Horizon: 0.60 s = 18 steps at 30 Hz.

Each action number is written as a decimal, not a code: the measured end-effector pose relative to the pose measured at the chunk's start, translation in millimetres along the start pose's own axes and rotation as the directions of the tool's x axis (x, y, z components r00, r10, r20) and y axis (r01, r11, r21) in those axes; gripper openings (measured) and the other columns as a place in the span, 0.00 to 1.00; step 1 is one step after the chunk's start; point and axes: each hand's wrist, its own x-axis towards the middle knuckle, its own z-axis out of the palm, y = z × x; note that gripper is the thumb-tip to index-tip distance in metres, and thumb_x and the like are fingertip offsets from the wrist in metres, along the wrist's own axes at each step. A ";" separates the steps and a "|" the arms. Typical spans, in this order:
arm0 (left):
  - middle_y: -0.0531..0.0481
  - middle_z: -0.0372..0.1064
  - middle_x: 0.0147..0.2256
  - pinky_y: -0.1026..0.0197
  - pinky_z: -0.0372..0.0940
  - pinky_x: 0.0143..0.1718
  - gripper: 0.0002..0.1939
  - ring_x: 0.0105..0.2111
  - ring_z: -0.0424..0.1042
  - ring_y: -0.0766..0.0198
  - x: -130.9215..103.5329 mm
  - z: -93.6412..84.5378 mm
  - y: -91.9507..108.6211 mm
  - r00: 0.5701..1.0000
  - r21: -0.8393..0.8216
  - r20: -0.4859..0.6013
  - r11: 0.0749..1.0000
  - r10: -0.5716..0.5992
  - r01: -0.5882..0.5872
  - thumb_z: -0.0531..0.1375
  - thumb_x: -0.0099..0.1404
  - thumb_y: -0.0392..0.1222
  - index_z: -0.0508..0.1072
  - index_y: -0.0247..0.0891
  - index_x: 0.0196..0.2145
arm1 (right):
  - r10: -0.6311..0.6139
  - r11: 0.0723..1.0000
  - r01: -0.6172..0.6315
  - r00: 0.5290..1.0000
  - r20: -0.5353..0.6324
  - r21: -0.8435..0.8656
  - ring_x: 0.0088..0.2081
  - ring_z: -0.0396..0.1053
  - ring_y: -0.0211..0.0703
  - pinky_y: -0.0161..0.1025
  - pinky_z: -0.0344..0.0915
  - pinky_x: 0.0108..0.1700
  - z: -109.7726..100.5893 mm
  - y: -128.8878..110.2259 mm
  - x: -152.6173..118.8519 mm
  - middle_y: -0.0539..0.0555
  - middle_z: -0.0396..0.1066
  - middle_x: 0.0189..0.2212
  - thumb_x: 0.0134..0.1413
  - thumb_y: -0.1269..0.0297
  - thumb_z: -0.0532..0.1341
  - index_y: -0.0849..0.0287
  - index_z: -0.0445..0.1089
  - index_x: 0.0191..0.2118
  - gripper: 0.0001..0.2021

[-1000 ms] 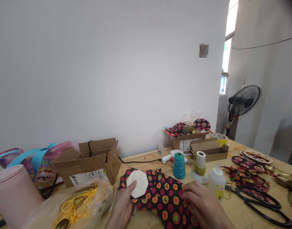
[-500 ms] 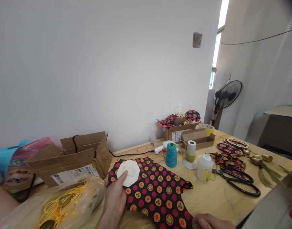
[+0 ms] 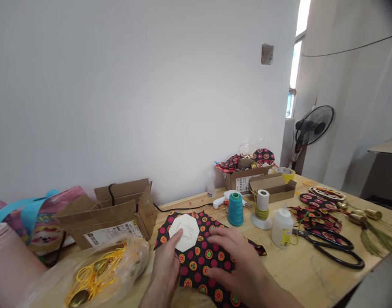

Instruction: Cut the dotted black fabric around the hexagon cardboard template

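Observation:
A black cloth (image 3: 200, 256) with red and orange dots lies on the wooden table (image 3: 311, 273) in front of me. A white octagonal card piece (image 3: 184, 232) rests on its far left part. My left hand (image 3: 165, 269) lies on the cloth's left edge with a fingertip touching the card. My right hand (image 3: 236, 263) lies flat on the cloth to the right of the card, fingers spread, holding nothing.
A teal thread cone (image 3: 236, 209), a white spool (image 3: 262, 207), a glue bottle (image 3: 282, 226) and black scissors (image 3: 337, 250) stand to the right. A glue gun (image 3: 224, 199) lies behind. Cardboard boxes (image 3: 119, 214) and a bag of yellow cord (image 3: 99, 273) sit left.
My right hand has come up from the near edge and now lies flat on the middle of the cloth. The left hand stays at the card. The view has shifted slightly.

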 end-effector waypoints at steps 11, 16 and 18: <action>0.45 0.76 0.27 0.56 0.69 0.39 0.10 0.34 0.75 0.58 11.1 -7.3 2.6 0.996 -0.028 0.075 0.998 -0.048 0.051 0.51 0.63 0.36 0.72 0.32 0.34 | -0.018 1.000 0.018 0.982 0.186 0.005 0.57 0.51 0.56 0.50 0.49 0.57 62.2 13.4 64.9 0.64 0.54 0.58 0.29 0.67 0.70 0.63 0.56 0.57 0.43; 0.39 0.76 0.33 0.51 0.69 0.39 0.17 0.37 0.74 0.54 12.0 -11.7 6.6 0.978 0.003 0.157 0.990 -0.140 0.141 0.48 0.64 0.42 0.70 0.28 0.41 | 0.086 0.975 -0.116 0.983 0.160 0.187 0.57 0.54 0.50 0.47 0.51 0.57 3.5 20.2 30.3 0.60 0.56 0.57 0.36 0.60 0.67 0.60 0.55 0.57 0.38; 0.40 0.76 0.34 0.51 0.69 0.38 0.17 0.37 0.74 0.55 11.5 -11.5 9.6 0.976 0.017 0.164 0.989 -0.146 0.145 0.48 0.65 0.42 0.68 0.29 0.43 | 0.095 0.948 -0.162 0.966 0.242 0.274 0.57 0.53 0.53 0.49 0.50 0.57 -21.0 27.0 7.2 0.57 0.56 0.57 0.31 0.62 0.70 0.55 0.56 0.56 0.41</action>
